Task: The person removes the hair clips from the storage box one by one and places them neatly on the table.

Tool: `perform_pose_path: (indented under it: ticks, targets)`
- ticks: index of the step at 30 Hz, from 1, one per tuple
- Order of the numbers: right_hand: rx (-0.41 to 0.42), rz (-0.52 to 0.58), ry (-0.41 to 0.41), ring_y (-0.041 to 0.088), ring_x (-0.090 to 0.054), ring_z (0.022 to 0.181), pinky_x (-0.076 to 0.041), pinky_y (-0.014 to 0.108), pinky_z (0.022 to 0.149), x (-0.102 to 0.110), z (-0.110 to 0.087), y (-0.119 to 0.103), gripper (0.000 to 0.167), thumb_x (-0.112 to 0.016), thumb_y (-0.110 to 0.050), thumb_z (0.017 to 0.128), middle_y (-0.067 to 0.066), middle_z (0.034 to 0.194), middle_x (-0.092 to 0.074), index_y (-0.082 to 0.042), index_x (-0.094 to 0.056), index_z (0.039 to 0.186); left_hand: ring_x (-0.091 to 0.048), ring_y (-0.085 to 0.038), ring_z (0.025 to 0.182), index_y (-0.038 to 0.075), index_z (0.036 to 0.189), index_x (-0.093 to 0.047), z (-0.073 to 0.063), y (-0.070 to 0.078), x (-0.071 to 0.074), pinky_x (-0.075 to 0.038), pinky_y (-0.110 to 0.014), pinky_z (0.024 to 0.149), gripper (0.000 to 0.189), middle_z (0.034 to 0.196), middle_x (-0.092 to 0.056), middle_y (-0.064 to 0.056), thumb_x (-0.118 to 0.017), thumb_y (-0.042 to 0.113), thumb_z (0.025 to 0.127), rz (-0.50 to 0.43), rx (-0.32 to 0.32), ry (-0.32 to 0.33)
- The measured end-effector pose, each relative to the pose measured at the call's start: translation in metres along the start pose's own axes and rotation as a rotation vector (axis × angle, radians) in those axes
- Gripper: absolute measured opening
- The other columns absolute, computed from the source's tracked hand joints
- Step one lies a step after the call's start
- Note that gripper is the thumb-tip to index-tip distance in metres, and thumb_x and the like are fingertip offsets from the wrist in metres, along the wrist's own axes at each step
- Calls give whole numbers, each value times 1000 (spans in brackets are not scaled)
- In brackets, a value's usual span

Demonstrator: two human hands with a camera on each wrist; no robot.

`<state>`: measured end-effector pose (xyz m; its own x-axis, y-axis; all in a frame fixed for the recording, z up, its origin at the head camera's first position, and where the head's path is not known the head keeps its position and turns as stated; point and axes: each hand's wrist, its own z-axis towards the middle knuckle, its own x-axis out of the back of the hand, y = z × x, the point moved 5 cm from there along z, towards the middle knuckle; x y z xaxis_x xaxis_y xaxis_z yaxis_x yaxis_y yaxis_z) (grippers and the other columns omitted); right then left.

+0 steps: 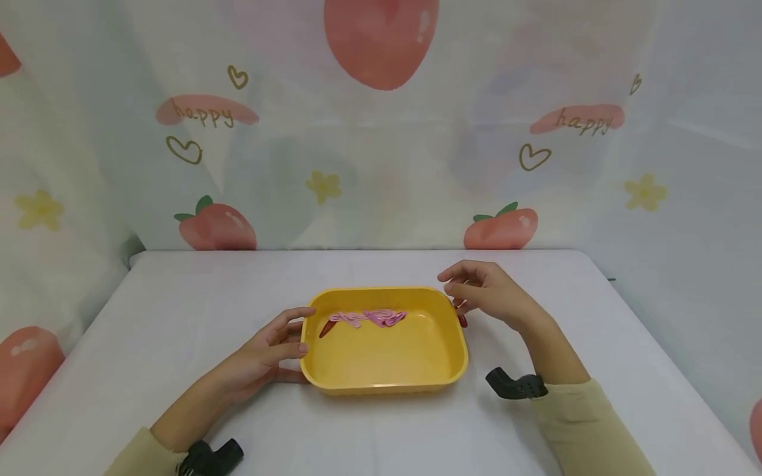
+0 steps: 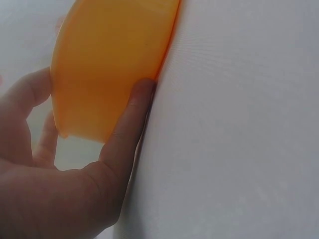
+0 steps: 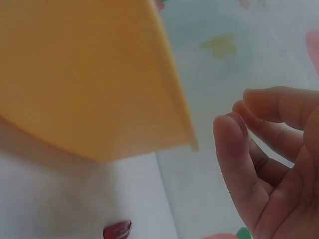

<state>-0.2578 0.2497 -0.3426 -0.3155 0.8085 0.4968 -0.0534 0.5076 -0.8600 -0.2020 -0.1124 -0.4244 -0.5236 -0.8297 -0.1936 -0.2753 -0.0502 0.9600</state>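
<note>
A shallow yellow plastic tray point(image 1: 381, 360) stands in front of me. My left hand point(image 1: 262, 350) grips its left end, thumb and fingers on the rim and wall; the left wrist view shows this hand point(image 2: 75, 184) around the tray's end point(image 2: 99, 89). Inside lie several pink looped pieces like hair clips point(image 1: 385, 318) and a slim dark red piece point(image 1: 327, 328). By the far right corner my right hand point(image 1: 485, 291) hovers, fingers loosely bent. In the right wrist view this hand point(image 3: 279, 159) has nothing between thumb and fingertips. A glossy dark red piece point(image 3: 117, 230) lies outside the tray.
A white cloth covers the table point(image 1: 196, 291). Behind it hangs a pale printed curtain point(image 1: 381, 145) with fruit, flowers and "happy" lettering. Black wrist devices sit on the left forearm point(image 1: 211, 457) and the right forearm point(image 1: 516, 385).
</note>
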Motion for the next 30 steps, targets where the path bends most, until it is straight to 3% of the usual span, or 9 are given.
perform_pose_path:
  ticks: [6, 20, 30]
  targets:
    - [47, 1, -46, 30, -63, 76, -61, 43, 68, -14, -1, -14, 29, -64, -18, 97, 26, 102, -62, -2, -63, 121, -53, -35, 123, 17, 153, -28, 2, 0, 1, -55, -57, 89, 62, 157, -23, -22, -59, 10, 99, 4, 9, 9]
    - [126, 44, -181, 29, -67, 79, -62, 43, 73, -68, 17, -25, 28, -67, -16, 95, 26, 104, -63, 1, -64, 118, -54, -35, 122, 18, 153, -29, 3, -1, -1, -56, -57, 89, 62, 157, -23, -22, -59, 9, 99, -7, 22, 17]
    - [136, 16, -180, 27, -64, 71, -59, 31, 66, -91, 23, -17, 24, -64, -11, 96, 11, 89, -64, 0, -65, 117, -53, -36, 124, 18, 153, -29, -1, 1, 0, -56, -57, 88, 63, 158, -22, -22, -60, 10, 99, 1, 34, 30]
